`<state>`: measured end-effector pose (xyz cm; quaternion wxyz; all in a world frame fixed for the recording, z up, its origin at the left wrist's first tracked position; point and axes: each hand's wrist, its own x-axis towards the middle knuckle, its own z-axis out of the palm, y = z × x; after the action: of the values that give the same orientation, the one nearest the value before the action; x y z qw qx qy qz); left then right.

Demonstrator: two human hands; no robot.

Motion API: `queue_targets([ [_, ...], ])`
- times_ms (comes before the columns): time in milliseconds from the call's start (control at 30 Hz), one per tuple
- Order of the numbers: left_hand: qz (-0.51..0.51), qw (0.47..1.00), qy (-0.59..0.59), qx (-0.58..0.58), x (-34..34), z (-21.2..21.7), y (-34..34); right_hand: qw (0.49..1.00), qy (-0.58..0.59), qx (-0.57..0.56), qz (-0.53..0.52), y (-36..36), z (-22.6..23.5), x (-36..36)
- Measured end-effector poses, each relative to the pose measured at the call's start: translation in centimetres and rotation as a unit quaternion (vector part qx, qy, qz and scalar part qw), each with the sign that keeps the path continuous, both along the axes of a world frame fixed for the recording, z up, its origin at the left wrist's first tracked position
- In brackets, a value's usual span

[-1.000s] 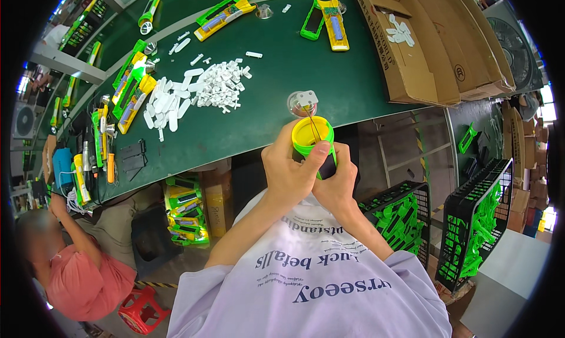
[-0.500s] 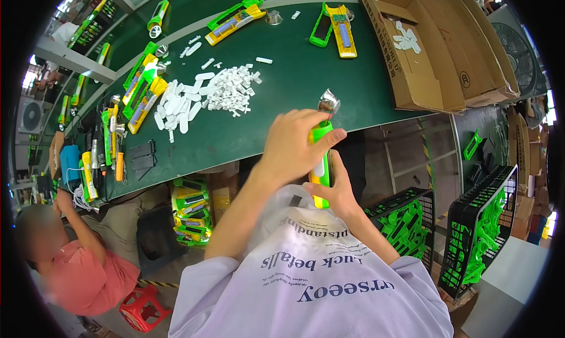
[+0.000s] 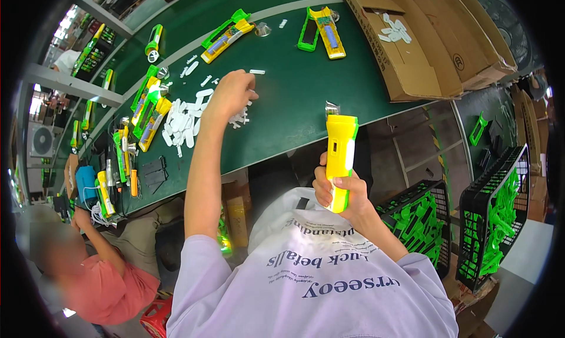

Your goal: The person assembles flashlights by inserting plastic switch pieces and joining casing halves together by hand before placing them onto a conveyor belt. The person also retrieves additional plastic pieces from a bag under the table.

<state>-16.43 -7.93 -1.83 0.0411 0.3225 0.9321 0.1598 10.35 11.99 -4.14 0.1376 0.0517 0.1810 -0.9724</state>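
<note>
In the head view, the person's right hand [image 3: 348, 191] has its fingers [image 3: 322, 188] wrapped around the lower part of a yellow plastic flashlight body with green edging [image 3: 342, 141]. The flashlight body is held off the green-topped bench [image 3: 288, 108], in front of its near edge, its wide end pointing toward the bench. A small dark rectangular opening shows on its yellow face, and a shiny silver cone-shaped reflector [image 3: 332, 108] shows at its wide end.

The left hand [image 3: 234, 94] reaches over a heap of small white plastic pieces [image 3: 238, 121], its fingers curled downward; whether they pinch a piece cannot be told. Just left of the heap lies a pile of long, rounded white plastic strips [image 3: 181, 125]. Farther back lie two opened yellow-and-green flashlights [image 3: 331, 35] with blue cylinders inside. A brown cardboard carton [image 3: 421, 73] stands to the right, holding more white pieces [image 3: 395, 30].
</note>
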Motion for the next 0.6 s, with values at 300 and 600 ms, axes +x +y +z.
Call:
queue_targets([
  [300, -0.035, 0.983, 0.109, 0.146, 2.5, 0.9, 1.7, 0.999, 0.021, -0.01, 0.025, 0.3, -0.2, -0.6],
  [600, -0.002, 0.824, -0.259, 0.504, 19.0, 2.5, 7.7, 0.999, 0.028, -0.015, 0.038, 0.7, 0.9, -0.4],
])
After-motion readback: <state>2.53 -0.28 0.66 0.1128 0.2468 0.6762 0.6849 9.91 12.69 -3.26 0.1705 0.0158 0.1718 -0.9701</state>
